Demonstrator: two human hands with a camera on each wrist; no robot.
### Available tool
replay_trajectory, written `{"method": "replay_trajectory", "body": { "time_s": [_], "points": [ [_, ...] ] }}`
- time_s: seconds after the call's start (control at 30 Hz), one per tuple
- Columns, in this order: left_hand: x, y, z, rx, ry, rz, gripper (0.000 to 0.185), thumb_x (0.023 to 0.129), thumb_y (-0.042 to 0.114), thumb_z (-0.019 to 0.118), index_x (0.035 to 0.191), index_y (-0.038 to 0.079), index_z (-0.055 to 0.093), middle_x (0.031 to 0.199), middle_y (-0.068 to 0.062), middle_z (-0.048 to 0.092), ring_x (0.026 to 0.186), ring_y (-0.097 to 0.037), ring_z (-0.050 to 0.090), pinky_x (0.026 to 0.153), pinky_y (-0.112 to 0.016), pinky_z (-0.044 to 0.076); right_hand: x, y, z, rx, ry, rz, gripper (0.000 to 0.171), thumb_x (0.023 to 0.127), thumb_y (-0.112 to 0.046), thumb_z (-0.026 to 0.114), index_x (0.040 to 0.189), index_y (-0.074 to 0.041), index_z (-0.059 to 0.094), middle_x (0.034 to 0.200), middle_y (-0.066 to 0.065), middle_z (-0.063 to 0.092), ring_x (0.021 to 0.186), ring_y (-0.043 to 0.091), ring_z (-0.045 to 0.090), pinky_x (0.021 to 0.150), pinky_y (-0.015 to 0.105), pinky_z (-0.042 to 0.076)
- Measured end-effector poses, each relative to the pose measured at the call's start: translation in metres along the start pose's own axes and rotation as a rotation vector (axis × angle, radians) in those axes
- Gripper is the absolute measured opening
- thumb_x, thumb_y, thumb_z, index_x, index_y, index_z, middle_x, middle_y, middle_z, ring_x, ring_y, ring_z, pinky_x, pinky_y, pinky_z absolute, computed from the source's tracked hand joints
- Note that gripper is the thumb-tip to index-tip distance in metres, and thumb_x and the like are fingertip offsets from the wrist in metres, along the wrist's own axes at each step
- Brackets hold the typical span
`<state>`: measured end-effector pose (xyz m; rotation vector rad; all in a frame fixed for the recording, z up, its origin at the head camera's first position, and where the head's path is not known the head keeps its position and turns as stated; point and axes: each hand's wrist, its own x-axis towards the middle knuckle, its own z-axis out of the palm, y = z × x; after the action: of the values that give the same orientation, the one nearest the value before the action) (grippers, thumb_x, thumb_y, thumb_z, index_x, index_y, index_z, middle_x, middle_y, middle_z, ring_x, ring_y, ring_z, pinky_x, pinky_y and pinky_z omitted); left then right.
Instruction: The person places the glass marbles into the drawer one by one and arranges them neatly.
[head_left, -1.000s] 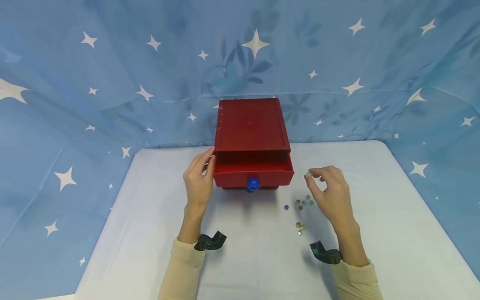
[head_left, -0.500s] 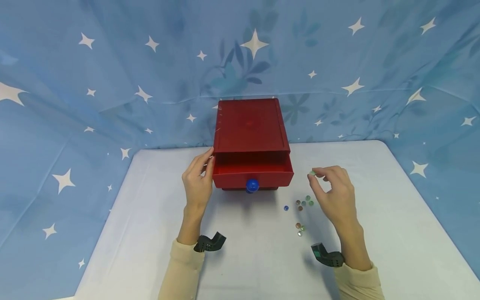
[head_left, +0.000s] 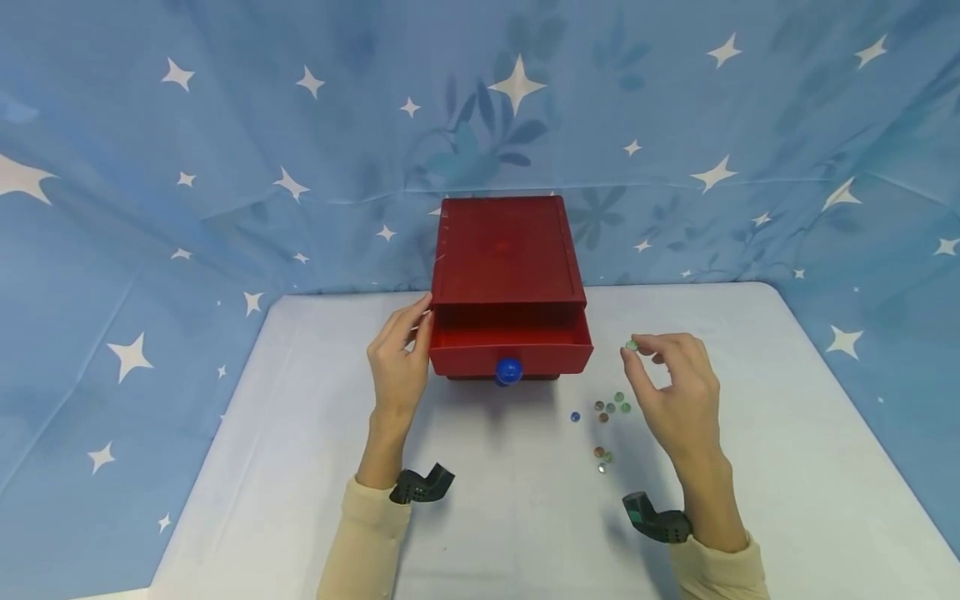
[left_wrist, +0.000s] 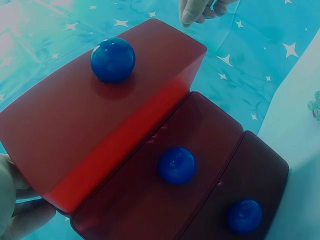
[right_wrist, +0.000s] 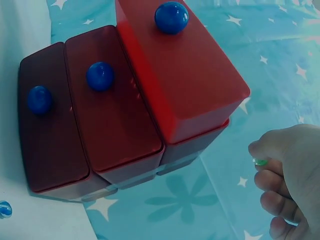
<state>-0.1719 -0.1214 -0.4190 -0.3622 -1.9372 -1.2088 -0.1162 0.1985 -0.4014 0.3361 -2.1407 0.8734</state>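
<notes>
Head view: a red drawer chest (head_left: 508, 258) stands at the far middle of the white bench (head_left: 480, 517), against a blue star-printed backdrop (head_left: 225, 125). Its top drawer (head_left: 512, 346) is pulled out toward the near side, with a blue knob (head_left: 508, 371) on its front.

Left hand (head_left: 397, 362) rests against the chest's left side, at the corner where the open drawer leaves the body; fingers nearly straight, lying along the red wall, thumb beside the drawer's side. No curl around anything.

Right hand (head_left: 675, 387) is raised above the bench, to the right of the drawer and apart from it. Thumb and forefinger pinch a small green marble (head_left: 632, 345) at the fingertips; the other fingers are loosely curled behind. Marble sits level with the drawer front, near its right corner, not over the drawer.

Loose marbles (head_left: 609, 408) lie on the bench below and left of the right hand: a small cluster, one blue marble (head_left: 575, 417) a little apart to the left, and a few more (head_left: 602, 456) nearer the person.

Right wrist view: three stacked drawers, each with a blue knob; the top one stands out well beyond the two lower ones (right_wrist: 100, 120). The green marble (right_wrist: 260, 161) shows as a sliver held at the fingertips (right_wrist: 265, 147).

Left wrist view: same three knobs; fingers (left_wrist: 22, 210) of the left hand at the chest's edge.

Cream sleeves (head_left: 367, 533) and a dark wrist mount (head_left: 420, 485) on each forearm.
</notes>
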Motion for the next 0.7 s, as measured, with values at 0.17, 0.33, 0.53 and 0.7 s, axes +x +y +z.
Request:
{"method": "replay_trajectory", "body": {
  "time_s": [0.17, 0.33, 0.53, 0.7],
  "points": [
    [0.0007, 0.0010, -0.0003, -0.003, -0.001, -0.004, 0.030, 0.094, 0.007, 0.068, 0.124, 0.007, 0.071, 0.112, -0.010, 0.075, 0.094, -0.020, 0.075, 0.081, -0.028, 0.062, 0.0013, -0.0035, -0.0003, 0.018, 0.012, -0.030, 0.023, 0.082, -0.001, 0.077, 0.103, 0.005, 0.072, 0.092, 0.019, 0.068, 0.088, 0.031, 0.059, 0.086, 0.004, 0.038],
    [0.0002, 0.0009, -0.0010, -0.010, -0.004, -0.003, 0.030, 0.095, 0.006, 0.067, 0.124, 0.007, 0.071, 0.113, -0.010, 0.075, 0.094, -0.020, 0.075, 0.081, -0.028, 0.062, 0.0006, -0.0046, -0.0005, 0.023, 0.016, -0.039, 0.022, 0.082, -0.001, 0.077, 0.102, 0.006, 0.072, 0.092, 0.020, 0.068, 0.087, 0.031, 0.058, 0.087, 0.004, 0.039],
    [0.0004, 0.0005, -0.0016, -0.019, -0.002, -0.005, 0.030, 0.094, 0.006, 0.067, 0.124, 0.006, 0.071, 0.112, -0.010, 0.075, 0.094, -0.021, 0.074, 0.082, -0.023, 0.061, 0.0011, -0.0060, -0.0016, 0.037, 0.027, -0.049, 0.023, 0.081, 0.000, 0.077, 0.103, 0.006, 0.072, 0.093, 0.020, 0.068, 0.088, 0.031, 0.058, 0.087, 0.005, 0.040],
    [0.0001, 0.0002, 0.0007, -0.033, -0.009, -0.010, 0.030, 0.095, 0.007, 0.067, 0.125, 0.007, 0.071, 0.113, -0.011, 0.074, 0.094, -0.022, 0.074, 0.084, -0.016, 0.058, 0.0014, -0.0086, -0.0022, 0.037, 0.025, -0.055, 0.025, 0.081, -0.001, 0.078, 0.104, 0.006, 0.072, 0.095, 0.020, 0.069, 0.088, 0.031, 0.058, 0.088, 0.005, 0.040]
  ]
}}
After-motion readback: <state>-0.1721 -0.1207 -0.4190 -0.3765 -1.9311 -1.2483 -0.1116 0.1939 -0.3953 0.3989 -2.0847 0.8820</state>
